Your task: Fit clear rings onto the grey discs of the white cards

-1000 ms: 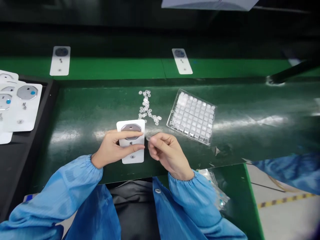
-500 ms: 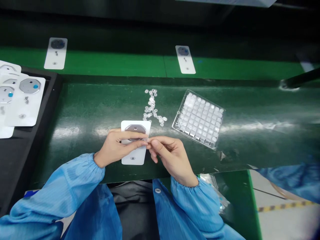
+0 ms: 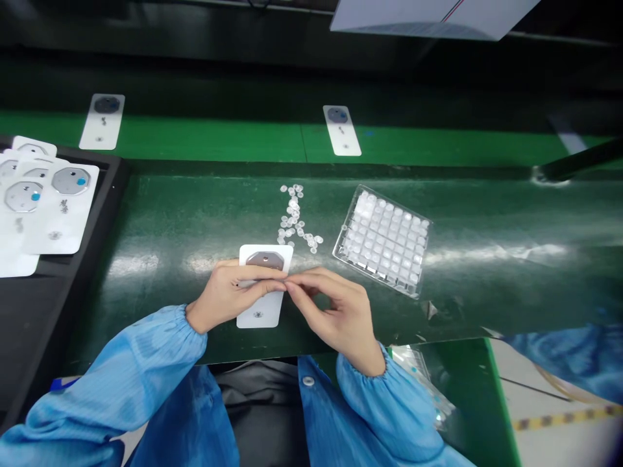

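White round-cornered panel (image 3: 263,308) with a grey octagonal inset (image 3: 257,260) at its far end is at the near side of the green worktable (image 3: 209,201), in front of the person; whether it touches the table cannot be told. The left hand (image 3: 228,293) lies across its face, forefinger and thumb stretched over it below the inset, their tips drawn near each other at the right edge. Whether these tips touch or pinch something cannot be told. The right hand (image 3: 341,308) has thumb and forefinger pressed together at the tips, meeting the left fingertips just beside that edge; any small piece between them is hidden.

Just beyond the panel, small clear discs (image 3: 294,211) lie loose in a scattered line. To their right, a clear plastic tray (image 3: 413,292) sits at an angle, holding rows of small whitish pieces (image 3: 384,237). At the left, similar white panels (image 3: 61,217) overlap in a black tray (image 3: 109,201), and two more panels (image 3: 342,130) lie apart on the green strip (image 3: 219,139) beyond the worktable.
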Action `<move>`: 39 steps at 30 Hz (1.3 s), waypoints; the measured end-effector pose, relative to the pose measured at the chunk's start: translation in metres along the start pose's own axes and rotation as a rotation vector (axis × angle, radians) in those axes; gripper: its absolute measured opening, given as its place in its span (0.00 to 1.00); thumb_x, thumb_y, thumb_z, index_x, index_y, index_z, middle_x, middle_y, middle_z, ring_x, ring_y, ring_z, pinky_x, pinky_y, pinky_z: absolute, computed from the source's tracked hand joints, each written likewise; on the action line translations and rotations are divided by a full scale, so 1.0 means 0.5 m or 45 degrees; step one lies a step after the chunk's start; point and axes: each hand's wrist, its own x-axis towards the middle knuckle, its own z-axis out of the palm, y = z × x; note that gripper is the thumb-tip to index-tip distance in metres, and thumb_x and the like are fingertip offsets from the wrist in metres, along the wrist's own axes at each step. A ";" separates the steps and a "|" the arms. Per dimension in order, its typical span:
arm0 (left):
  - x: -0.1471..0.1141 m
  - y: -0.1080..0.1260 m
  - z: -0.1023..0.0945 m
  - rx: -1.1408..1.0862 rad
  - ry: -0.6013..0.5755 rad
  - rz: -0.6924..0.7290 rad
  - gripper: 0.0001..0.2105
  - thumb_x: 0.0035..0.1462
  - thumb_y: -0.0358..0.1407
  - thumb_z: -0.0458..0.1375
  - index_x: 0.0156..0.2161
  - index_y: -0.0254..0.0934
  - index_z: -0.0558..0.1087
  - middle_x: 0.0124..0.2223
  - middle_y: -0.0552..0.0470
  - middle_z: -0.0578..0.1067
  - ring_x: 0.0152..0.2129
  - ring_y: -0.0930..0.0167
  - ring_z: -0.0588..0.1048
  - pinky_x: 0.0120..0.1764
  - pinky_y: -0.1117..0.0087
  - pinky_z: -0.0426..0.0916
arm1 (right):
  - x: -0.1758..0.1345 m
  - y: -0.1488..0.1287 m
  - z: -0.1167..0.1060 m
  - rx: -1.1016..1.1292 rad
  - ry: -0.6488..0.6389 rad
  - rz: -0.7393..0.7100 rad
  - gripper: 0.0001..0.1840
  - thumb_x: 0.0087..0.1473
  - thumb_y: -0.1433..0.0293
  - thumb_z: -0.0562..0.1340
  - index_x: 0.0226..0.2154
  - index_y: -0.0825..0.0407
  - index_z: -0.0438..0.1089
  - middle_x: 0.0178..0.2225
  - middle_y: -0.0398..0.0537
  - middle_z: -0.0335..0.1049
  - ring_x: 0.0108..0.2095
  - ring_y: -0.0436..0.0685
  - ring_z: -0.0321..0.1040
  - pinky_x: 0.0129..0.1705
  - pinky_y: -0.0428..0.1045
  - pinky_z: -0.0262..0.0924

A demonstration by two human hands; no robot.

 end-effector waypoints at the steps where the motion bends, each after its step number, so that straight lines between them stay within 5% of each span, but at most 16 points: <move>1: 0.000 0.000 -0.001 -0.004 -0.011 0.000 0.05 0.56 0.32 0.69 0.40 0.40 0.84 0.36 0.54 0.85 0.32 0.71 0.83 0.35 0.76 0.75 | 0.001 0.001 -0.003 0.010 -0.040 -0.007 0.05 0.59 0.69 0.67 0.35 0.50 0.81 0.32 0.48 0.79 0.29 0.53 0.72 0.30 0.48 0.68; 8: -0.008 -0.012 -0.007 -0.089 -0.059 0.071 0.06 0.58 0.27 0.67 0.38 0.40 0.85 0.33 0.53 0.84 0.26 0.73 0.81 0.28 0.77 0.72 | 0.006 0.016 -0.014 0.501 -0.318 0.533 0.18 0.58 0.56 0.68 0.30 0.54 0.79 0.20 0.43 0.71 0.15 0.47 0.60 0.17 0.44 0.56; 14: -0.012 -0.020 -0.004 -0.094 -0.061 0.121 0.07 0.58 0.30 0.68 0.41 0.43 0.85 0.36 0.51 0.85 0.30 0.72 0.82 0.33 0.76 0.76 | 0.011 0.023 -0.009 0.834 -0.411 0.732 0.15 0.51 0.58 0.74 0.31 0.54 0.79 0.19 0.40 0.68 0.15 0.43 0.56 0.16 0.42 0.51; 20: -0.017 -0.025 0.000 0.043 0.056 0.177 0.11 0.57 0.33 0.69 0.46 0.44 0.83 0.41 0.52 0.85 0.35 0.70 0.84 0.38 0.75 0.78 | 0.005 0.026 0.018 0.955 -0.224 0.685 0.13 0.51 0.59 0.74 0.30 0.52 0.80 0.16 0.39 0.65 0.16 0.45 0.55 0.15 0.42 0.50; 26: -0.012 -0.017 -0.006 0.032 -0.103 0.134 0.09 0.59 0.31 0.67 0.45 0.42 0.84 0.38 0.52 0.85 0.27 0.75 0.81 0.32 0.78 0.74 | 0.012 0.012 -0.007 0.512 -0.209 0.522 0.11 0.48 0.62 0.75 0.30 0.53 0.81 0.21 0.44 0.74 0.17 0.47 0.61 0.17 0.44 0.57; 33: -0.013 -0.018 -0.005 -0.009 -0.179 0.079 0.10 0.63 0.34 0.64 0.48 0.43 0.83 0.44 0.49 0.84 0.38 0.68 0.84 0.43 0.71 0.78 | 0.023 -0.007 -0.027 0.366 -0.314 0.473 0.13 0.50 0.59 0.72 0.30 0.53 0.81 0.26 0.49 0.78 0.24 0.52 0.70 0.22 0.45 0.64; 39: -0.016 -0.008 0.000 -0.023 -0.090 -0.155 0.24 0.59 0.34 0.66 0.61 0.41 0.72 0.55 0.45 0.79 0.47 0.65 0.81 0.51 0.68 0.75 | 0.015 -0.003 0.005 0.348 0.009 0.426 0.12 0.52 0.60 0.71 0.29 0.53 0.81 0.23 0.47 0.77 0.19 0.50 0.67 0.20 0.45 0.64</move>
